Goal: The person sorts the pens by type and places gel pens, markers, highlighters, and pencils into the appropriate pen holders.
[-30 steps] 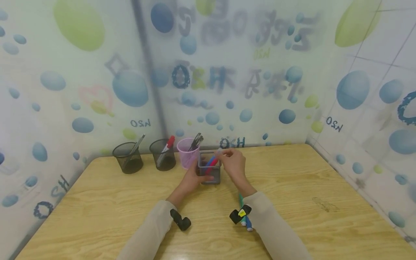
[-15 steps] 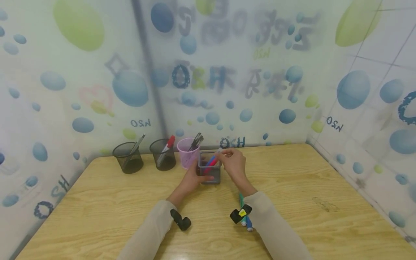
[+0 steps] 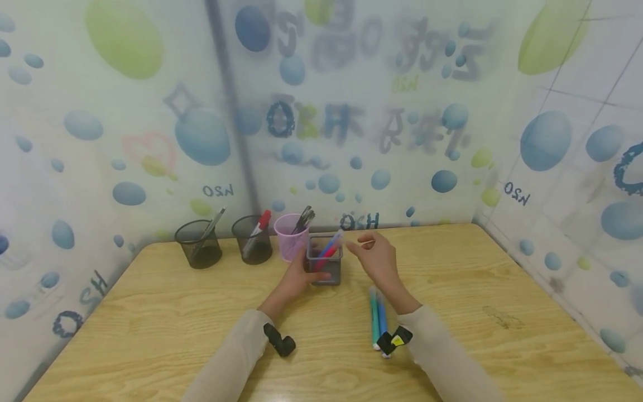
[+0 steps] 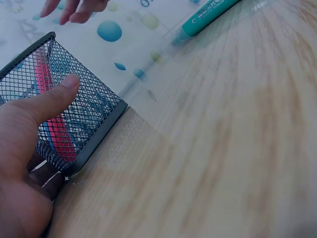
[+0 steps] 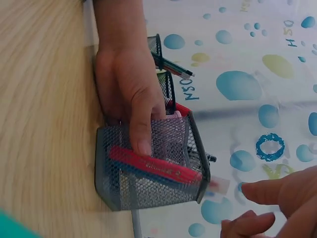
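Note:
My left hand grips a square dark mesh pen holder standing on the table, its thumb across the near side. A red marker and a blue marker lean inside, their clear caps poking above the rim. Just right of the holder hovers my right hand, fingers loosely bent, nothing between them and apart from the caps. In front of that hand, a green marker and another blue marker lie side by side on the tabletop, the wrist camera partly covering them.
Left of the holder stand a pink cup with black pens, a round black mesh cup with a red-capped marker, and another black mesh cup with one pen. A patterned wall rises behind the table.
My right hand has let go of the marker cap at the holder's rim and drawn back to the right. More of the two lying markers shows. My left hand keeps its grip.

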Demonstrator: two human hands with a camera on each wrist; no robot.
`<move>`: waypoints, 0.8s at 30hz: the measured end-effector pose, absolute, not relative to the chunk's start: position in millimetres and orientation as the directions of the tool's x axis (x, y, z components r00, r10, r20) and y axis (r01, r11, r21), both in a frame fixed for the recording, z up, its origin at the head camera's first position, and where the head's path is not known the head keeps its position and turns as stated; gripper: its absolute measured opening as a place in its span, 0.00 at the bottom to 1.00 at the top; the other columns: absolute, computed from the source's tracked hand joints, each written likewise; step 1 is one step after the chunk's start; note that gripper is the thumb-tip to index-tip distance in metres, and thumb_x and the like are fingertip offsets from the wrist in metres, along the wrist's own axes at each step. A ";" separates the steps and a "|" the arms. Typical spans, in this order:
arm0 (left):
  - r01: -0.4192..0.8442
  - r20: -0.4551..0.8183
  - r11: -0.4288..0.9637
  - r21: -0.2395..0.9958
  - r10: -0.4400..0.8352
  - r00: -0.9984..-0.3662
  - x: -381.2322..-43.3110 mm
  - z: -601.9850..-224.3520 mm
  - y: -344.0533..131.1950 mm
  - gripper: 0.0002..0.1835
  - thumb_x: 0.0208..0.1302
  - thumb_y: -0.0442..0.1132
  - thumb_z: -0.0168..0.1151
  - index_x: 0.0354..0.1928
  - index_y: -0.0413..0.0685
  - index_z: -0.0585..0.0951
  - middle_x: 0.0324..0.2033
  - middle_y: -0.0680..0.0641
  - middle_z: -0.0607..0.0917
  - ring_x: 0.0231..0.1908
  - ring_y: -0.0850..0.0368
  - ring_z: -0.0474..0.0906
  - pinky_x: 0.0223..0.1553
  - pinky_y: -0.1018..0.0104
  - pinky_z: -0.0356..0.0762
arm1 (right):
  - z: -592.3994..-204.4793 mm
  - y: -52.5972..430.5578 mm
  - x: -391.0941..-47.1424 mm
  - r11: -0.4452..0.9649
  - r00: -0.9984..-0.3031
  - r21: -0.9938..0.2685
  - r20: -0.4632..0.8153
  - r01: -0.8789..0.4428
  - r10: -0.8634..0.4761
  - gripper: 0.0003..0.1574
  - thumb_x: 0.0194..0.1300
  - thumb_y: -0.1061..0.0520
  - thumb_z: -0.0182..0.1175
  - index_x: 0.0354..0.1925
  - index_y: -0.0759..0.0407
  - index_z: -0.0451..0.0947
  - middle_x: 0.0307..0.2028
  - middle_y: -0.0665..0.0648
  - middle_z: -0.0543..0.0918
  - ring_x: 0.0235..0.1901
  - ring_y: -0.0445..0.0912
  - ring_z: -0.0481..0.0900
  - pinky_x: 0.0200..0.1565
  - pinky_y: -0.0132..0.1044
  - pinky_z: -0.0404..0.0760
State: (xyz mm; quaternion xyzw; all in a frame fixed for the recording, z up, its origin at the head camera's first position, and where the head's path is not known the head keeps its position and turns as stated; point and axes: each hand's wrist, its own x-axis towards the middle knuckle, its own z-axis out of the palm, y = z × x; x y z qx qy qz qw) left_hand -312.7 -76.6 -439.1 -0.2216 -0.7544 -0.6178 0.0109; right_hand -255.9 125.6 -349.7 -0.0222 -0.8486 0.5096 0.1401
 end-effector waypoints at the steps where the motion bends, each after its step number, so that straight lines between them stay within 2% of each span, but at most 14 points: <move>1: 0.340 0.283 0.134 0.931 0.326 -0.902 -310.3 -435.4 -76.5 0.48 0.48 0.30 0.75 0.69 0.35 0.57 0.61 0.34 0.69 0.63 0.41 0.64 0.65 0.47 0.56 | -350.9 129.2 -254.3 0.495 -0.962 -0.862 0.216 -0.106 0.170 0.23 0.59 0.44 0.66 0.43 0.61 0.79 0.36 0.59 0.82 0.36 0.52 0.78 0.36 0.46 0.78; 5: 0.323 0.260 0.134 0.937 0.349 -0.900 -297.4 -419.0 -76.9 0.47 0.49 0.29 0.73 0.69 0.35 0.56 0.62 0.30 0.66 0.64 0.38 0.62 0.65 0.46 0.56 | -353.4 140.5 -246.7 0.557 -0.977 -0.826 0.180 -0.087 0.115 0.19 0.61 0.47 0.65 0.41 0.62 0.80 0.35 0.58 0.83 0.34 0.50 0.79 0.34 0.44 0.79; 11: 0.320 0.256 0.147 0.936 0.340 -0.905 -292.0 -413.9 -76.5 0.46 0.49 0.29 0.73 0.69 0.35 0.57 0.62 0.31 0.67 0.63 0.38 0.62 0.65 0.47 0.56 | -361.8 151.6 -233.4 0.627 -0.985 -0.772 0.168 -0.102 0.047 0.13 0.60 0.54 0.65 0.38 0.64 0.82 0.31 0.56 0.83 0.28 0.47 0.80 0.29 0.40 0.79; 17: 0.314 0.250 0.150 0.937 0.340 -0.907 -292.2 -414.3 -77.0 0.47 0.49 0.30 0.73 0.69 0.35 0.57 0.62 0.32 0.68 0.63 0.39 0.63 0.65 0.48 0.56 | -378.3 162.2 -220.8 0.619 -0.973 -0.775 0.219 -0.127 0.075 0.08 0.59 0.58 0.65 0.36 0.62 0.82 0.30 0.54 0.83 0.30 0.46 0.79 0.30 0.39 0.79; 24: 0.327 0.259 0.159 0.931 0.340 -0.904 -292.4 -413.4 -77.4 0.46 0.50 0.30 0.73 0.69 0.35 0.57 0.62 0.32 0.68 0.64 0.38 0.61 0.66 0.48 0.54 | -394.0 169.0 -206.8 0.584 -0.986 -0.806 0.155 -0.093 0.056 0.08 0.58 0.62 0.66 0.37 0.64 0.82 0.30 0.54 0.84 0.28 0.44 0.80 0.27 0.35 0.80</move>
